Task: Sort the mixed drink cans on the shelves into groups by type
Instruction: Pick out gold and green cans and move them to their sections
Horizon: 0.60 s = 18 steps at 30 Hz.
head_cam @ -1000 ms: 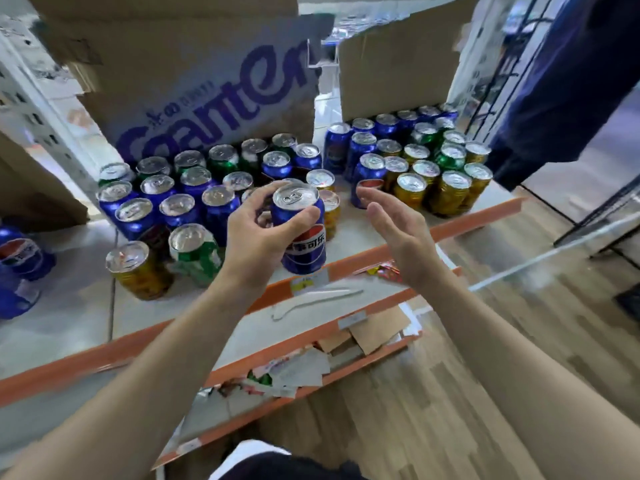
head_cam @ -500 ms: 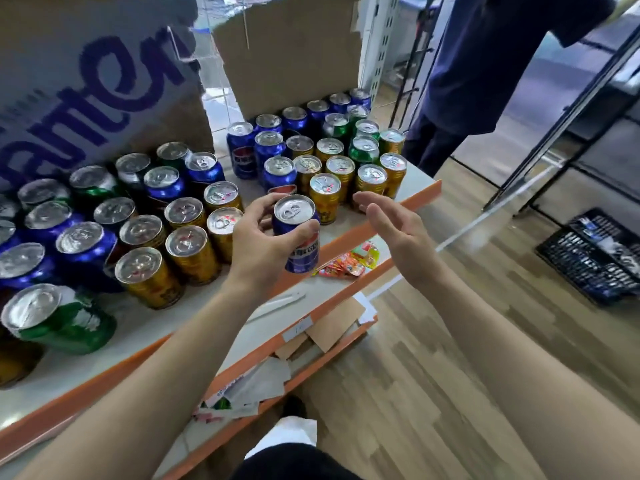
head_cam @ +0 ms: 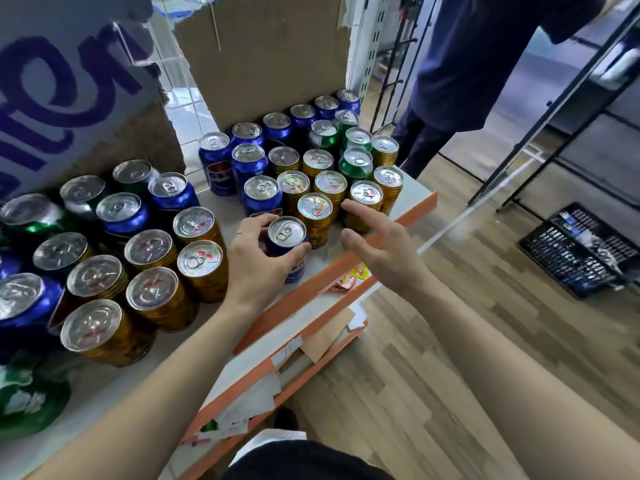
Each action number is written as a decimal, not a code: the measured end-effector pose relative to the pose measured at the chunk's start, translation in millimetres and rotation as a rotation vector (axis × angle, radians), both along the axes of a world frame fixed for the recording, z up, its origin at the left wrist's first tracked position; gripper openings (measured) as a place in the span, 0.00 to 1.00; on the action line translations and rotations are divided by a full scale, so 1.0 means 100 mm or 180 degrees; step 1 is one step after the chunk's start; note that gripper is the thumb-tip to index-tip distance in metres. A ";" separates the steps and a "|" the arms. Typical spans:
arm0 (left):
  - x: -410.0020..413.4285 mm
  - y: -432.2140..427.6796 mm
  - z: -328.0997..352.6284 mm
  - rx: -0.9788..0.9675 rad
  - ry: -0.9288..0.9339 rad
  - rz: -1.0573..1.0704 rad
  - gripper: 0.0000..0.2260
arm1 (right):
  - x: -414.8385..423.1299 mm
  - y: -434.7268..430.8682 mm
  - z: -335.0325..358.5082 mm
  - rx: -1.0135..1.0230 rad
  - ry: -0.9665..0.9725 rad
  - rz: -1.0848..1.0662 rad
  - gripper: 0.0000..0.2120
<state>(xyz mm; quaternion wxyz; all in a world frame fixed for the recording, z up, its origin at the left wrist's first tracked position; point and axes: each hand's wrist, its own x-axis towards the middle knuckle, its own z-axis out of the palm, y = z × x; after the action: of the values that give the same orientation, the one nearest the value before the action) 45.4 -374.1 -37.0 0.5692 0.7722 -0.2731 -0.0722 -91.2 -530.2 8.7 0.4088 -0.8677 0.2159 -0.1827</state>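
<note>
My left hand (head_cam: 258, 261) grips a blue cola can (head_cam: 286, 237) by its side, upright at the shelf's front edge next to a gold can (head_cam: 315, 211). My right hand (head_cam: 375, 240) hovers open just right of it, fingers spread over the gold cans (head_cam: 365, 199). Right of centre stands a cluster of blue cans (head_cam: 247, 157), gold cans and green cans (head_cam: 356, 161). To the left, another group mixes gold cans (head_cam: 152, 292), blue cans (head_cam: 121, 213) and green ones (head_cam: 29, 216). A green can (head_cam: 24, 403) lies at the far left edge.
The white shelf has an orange front edge (head_cam: 349, 261); lower shelves hold paper scraps (head_cam: 322, 337). Cardboard boxes (head_cam: 270, 53) stand behind the cans. Another person in dark clothes (head_cam: 467, 74) stands at the shelf's right end. A black crate (head_cam: 578, 251) sits on the wood floor.
My left hand has carried the blue can forward and down toward the right cluster, beside the front gold can. My right hand has reached closer over the gold cans. The camera has moved right.
</note>
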 end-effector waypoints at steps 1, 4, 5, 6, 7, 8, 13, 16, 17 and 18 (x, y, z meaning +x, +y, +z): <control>0.02 -0.02 -0.03 0.0014 -0.0052 0.0013 0.28 | 0.01 -0.02 -0.01 -0.0013 -0.0005 -0.0016 0.22; 0.06 -0.08 -0.06 0.0151 -0.0306 0.0093 0.28 | 0.03 -0.09 -0.03 -0.0053 0.0026 -0.0054 0.22; 0.07 -0.10 -0.06 0.0193 -0.0390 0.0109 0.28 | 0.03 -0.12 -0.04 -0.0065 0.0041 -0.0058 0.22; 0.07 -0.12 -0.05 0.0234 -0.0453 0.0108 0.29 | 0.03 -0.14 -0.05 -0.0062 0.0048 -0.0063 0.22; 0.08 -0.14 -0.05 0.0263 -0.0497 0.0096 0.29 | 0.03 -0.17 -0.06 -0.0052 0.0045 -0.0064 0.22; 0.08 -0.16 -0.05 0.0288 -0.0523 0.0074 0.29 | 0.03 -0.21 -0.07 -0.0040 0.0037 -0.0060 0.22; 0.11 -0.14 -0.10 0.0344 -0.0683 -0.0015 0.31 | 0.05 -0.40 -0.10 -0.0086 -0.0017 0.0021 0.21; 0.07 -0.16 -0.07 0.0530 -0.0929 0.0119 0.30 | 0.08 -0.54 -0.12 -0.0168 -0.0023 0.0148 0.21; 0.04 -0.18 -0.05 0.0613 -0.1049 0.0202 0.31 | 0.08 -0.60 -0.13 -0.0188 -0.0023 0.0207 0.21; 0.00 -0.21 -0.02 0.0697 -0.1200 0.0303 0.31 | 0.09 -0.67 -0.14 -0.0215 -0.0034 0.0265 0.21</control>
<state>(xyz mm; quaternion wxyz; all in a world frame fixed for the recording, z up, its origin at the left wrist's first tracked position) 45.7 -395.2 -39.0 0.4236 0.8412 -0.3284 0.0712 -81.8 -597.1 -5.1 0.3877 -0.8882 0.1712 -0.1774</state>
